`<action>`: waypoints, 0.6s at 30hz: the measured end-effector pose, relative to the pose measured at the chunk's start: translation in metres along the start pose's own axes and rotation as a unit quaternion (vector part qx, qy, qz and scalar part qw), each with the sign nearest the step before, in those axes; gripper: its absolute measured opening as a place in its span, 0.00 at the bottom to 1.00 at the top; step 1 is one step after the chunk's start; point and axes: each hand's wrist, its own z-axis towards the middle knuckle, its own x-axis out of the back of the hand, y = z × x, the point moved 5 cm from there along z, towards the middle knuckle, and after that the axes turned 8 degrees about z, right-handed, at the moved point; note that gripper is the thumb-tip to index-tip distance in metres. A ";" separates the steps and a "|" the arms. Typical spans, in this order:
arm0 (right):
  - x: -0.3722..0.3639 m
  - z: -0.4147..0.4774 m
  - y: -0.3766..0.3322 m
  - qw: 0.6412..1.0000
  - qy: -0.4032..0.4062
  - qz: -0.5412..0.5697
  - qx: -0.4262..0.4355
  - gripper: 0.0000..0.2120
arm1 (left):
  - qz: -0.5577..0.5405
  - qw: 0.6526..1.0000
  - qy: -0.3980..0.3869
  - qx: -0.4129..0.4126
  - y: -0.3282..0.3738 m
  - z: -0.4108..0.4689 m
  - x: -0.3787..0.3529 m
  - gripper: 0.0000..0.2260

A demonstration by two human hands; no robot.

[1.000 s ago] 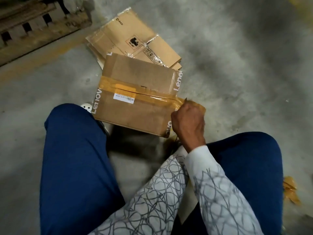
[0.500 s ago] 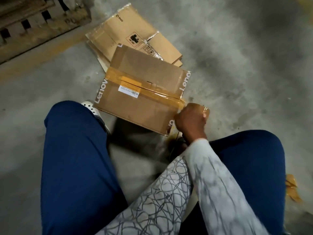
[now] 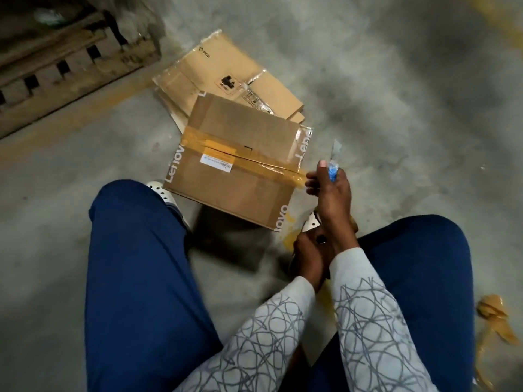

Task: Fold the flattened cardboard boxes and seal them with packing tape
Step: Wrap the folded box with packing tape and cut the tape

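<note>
Pinching a blue box cutter (image 3: 333, 171) between thumb and fingers of the right hand (image 3: 332, 193), blade up, just off the right edge of the Lenovo box (image 3: 240, 188), at the end of the brown packing tape (image 3: 271, 166) across its seam. Tucked below that wrist, the left hand (image 3: 307, 257), grip impossible to tell.

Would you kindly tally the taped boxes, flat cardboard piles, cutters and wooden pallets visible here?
Taped box: 1
Flat cardboard pile: 1
Blue-handled cutter: 1
Wooden pallet: 1
Total: 4
</note>
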 end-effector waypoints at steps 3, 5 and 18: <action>-0.024 -0.004 0.007 0.997 -0.059 -0.049 0.002 0.24 | -0.059 0.998 -0.025 0.005 0.005 -0.004 0.018 0.21; -0.036 -0.013 0.015 0.989 -0.116 -0.085 -0.012 0.26 | -0.048 0.999 -0.004 0.008 -0.007 -0.012 0.031 0.17; -0.032 -0.063 0.023 0.999 0.033 -0.021 -0.037 0.32 | -0.024 0.995 0.071 -0.066 -0.050 -0.053 0.135 0.06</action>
